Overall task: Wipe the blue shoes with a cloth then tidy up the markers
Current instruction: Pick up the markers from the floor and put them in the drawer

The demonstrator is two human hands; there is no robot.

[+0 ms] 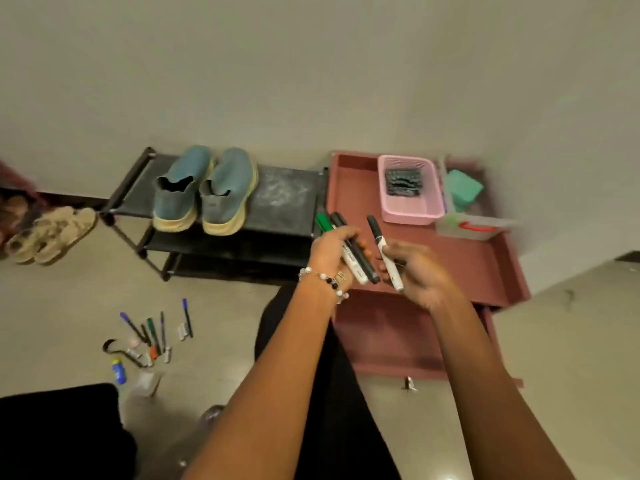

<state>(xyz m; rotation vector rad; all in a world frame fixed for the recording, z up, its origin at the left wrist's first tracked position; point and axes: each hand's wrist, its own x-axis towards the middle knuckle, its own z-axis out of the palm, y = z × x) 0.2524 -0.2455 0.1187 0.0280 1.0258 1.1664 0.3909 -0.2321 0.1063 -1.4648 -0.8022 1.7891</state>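
Both forearms are reaching up from six o'clock toward the middle of the view. Left hand (pixel 330 249), wearing a bead bracelet (pixel 323 280), is curling its fingers (pixel 346 233) round a bundle of markers (pixel 349 252): one green-capped, the others black-capped, caps pointing to eleven o'clock. Right hand (pixel 414 268), just at three o'clock of the left, is pinching a single marker (pixel 384 252) with a white barrel and black cap, cap tilting up toward twelve.

Blue shoes (pixel 204 190) are sitting side by side on the top shelf of a black rack (pixel 287 199) at ten o'clock of the hands, toes toward the wall. Loose pens (pixel 156 332) are lying scattered on the floor (pixel 69 306) at eight o'clock, well apart from the hands, beside a small blue-and-yellow bottle (pixel 118 370). Sandals (pixel 52 233) are lying on the floor at nine o'clock, left of the rack.

At two o'clock a pink basket (pixel 408 216) holding something dark is standing on the reddish desk (pixel 485 258), with a green cloth (pixel 464 190) just at its three o'clock; blur is hiding detail there.
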